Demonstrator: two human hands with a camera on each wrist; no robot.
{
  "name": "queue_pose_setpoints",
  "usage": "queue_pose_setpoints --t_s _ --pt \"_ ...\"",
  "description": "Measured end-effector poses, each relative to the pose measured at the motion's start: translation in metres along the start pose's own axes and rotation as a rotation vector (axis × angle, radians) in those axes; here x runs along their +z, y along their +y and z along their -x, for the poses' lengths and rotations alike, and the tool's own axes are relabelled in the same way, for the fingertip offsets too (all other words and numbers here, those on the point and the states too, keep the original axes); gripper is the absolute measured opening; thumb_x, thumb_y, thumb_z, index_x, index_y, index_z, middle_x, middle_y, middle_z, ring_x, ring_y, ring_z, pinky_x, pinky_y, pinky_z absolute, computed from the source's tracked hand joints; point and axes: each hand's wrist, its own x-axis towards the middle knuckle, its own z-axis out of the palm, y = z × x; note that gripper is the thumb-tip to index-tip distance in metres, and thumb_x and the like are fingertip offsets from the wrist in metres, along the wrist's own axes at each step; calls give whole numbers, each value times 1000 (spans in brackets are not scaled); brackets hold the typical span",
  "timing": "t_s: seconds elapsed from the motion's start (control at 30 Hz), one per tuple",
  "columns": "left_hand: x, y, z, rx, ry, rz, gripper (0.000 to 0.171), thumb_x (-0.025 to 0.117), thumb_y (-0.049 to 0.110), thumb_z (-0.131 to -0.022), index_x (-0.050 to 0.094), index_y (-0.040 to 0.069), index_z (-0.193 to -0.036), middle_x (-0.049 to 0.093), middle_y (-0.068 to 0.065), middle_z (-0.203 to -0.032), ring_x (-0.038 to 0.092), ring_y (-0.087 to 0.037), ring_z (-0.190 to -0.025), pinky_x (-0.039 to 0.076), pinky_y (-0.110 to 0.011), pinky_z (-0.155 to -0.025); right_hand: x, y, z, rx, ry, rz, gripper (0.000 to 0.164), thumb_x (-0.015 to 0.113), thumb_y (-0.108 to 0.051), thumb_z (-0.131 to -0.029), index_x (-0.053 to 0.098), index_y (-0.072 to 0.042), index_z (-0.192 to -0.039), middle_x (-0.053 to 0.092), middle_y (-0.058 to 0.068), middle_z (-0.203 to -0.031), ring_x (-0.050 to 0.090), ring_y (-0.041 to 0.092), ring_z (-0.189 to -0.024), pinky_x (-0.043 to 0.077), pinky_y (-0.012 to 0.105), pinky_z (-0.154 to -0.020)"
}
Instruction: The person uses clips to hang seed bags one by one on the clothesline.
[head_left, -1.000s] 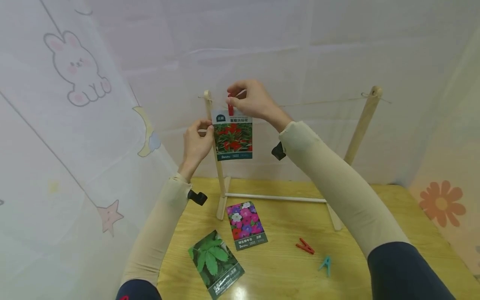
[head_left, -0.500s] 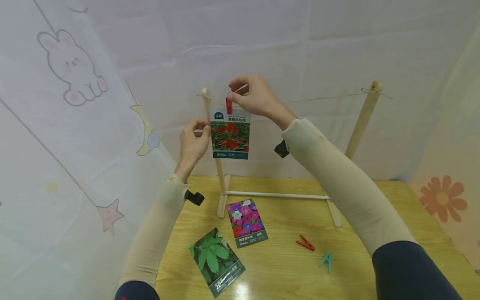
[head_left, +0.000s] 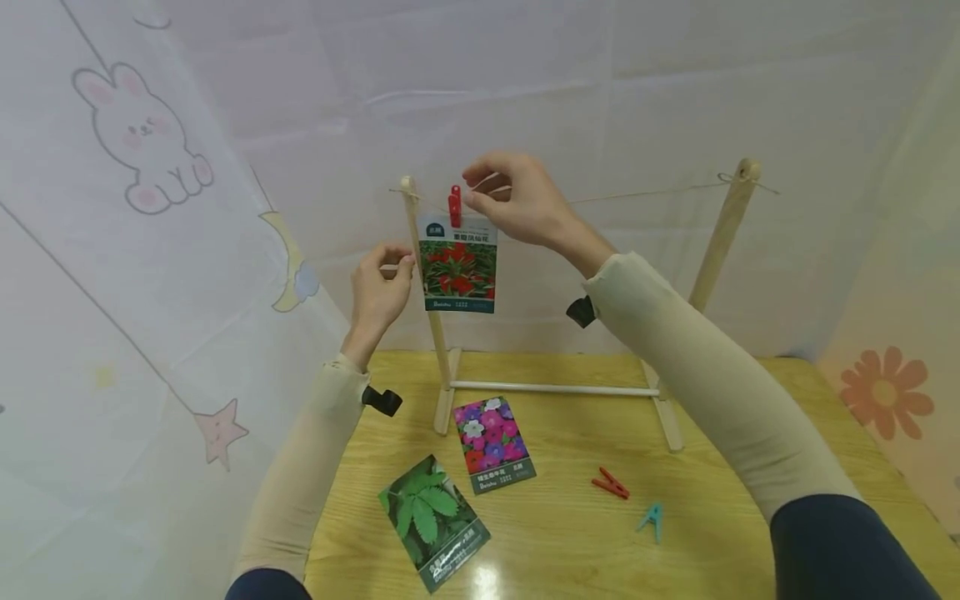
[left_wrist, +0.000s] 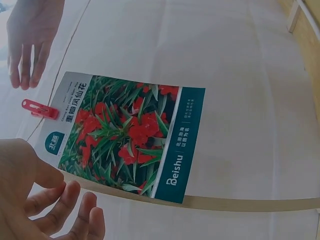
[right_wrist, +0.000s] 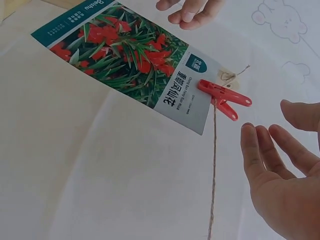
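Note:
A seed packet with red flowers (head_left: 459, 271) hangs from the string (right_wrist: 214, 170), held at its top edge by a red clothespin (head_left: 455, 207). Just right of the clothespin is my right hand (head_left: 525, 200), its fingers loosely bent and apart from the clip, as the right wrist view (right_wrist: 285, 170) confirms with a gap. My left hand (head_left: 381, 287) is beside the packet's left edge, its fingers relaxed and holding nothing. In the left wrist view the packet (left_wrist: 125, 135) hangs free of both hands.
The string runs between two posts of a wooden stand (head_left: 723, 233). On the table (head_left: 555, 550) lie a packet with pink and purple flowers (head_left: 493, 442), a green-leaf packet (head_left: 433, 523), a red clothespin (head_left: 611, 483) and a teal one (head_left: 651, 522). White printed cloth surrounds the table.
My right hand has let go of the red clothespin and moved slightly right. My left hand has come off the packet's edge and drawn a little left. The packet stays hanging.

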Motion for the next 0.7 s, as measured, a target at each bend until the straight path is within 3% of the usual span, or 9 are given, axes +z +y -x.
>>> queue_pose_setpoints --t_s 0.33,0.7 --pt "-5 -3 16 -14 -80 -47 19 64 13 -106 74 1 -116 76 -17 -109 77 -36 -95 64 -48 -82 0 -5 21 -52 -5 -33 32 71 -13 -104 70 0 -133 69 17 -133 70 28 -121 57 43 -108" --pt "-10 -5 36 -25 -159 -43 23 61 15 -108 72 0 -121 75 -18 -113 76 -36 -98 64 -50 -88 -11 -1 57 -43 -5 -38 31 70 -12 -104 68 -1 -133 67 18 -133 67 30 -122 55 43 -110"
